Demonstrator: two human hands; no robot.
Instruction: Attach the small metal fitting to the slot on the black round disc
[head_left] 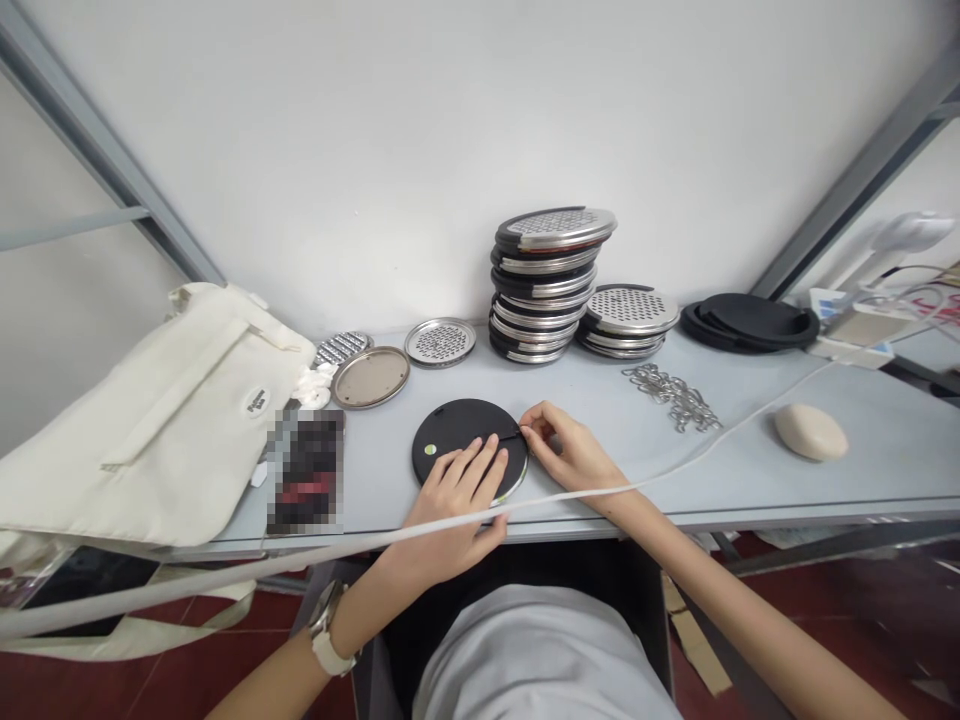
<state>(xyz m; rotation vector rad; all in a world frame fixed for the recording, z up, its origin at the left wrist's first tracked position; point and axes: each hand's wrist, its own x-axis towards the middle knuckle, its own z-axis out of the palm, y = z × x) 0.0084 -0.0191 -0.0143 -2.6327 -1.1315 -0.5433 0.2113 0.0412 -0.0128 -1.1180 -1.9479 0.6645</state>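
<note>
Slippage looms for the black plastic disc (pixel 454 422) on the counter (pixel 382 460) if the left hand (pixel 448 497), flat on top, eases off while the right hand (pixel 566 447), pinching the disc's rim, tugs.

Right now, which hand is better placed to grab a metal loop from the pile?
Probably the right hand: it's at the rim of the black disc, nearer the metal loops. The left hand lies across the disc, farther away.

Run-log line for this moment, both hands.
left hand: resting on black disc | right hand: at disc's right edge | behind: grater stack | right: metal clips
</note>
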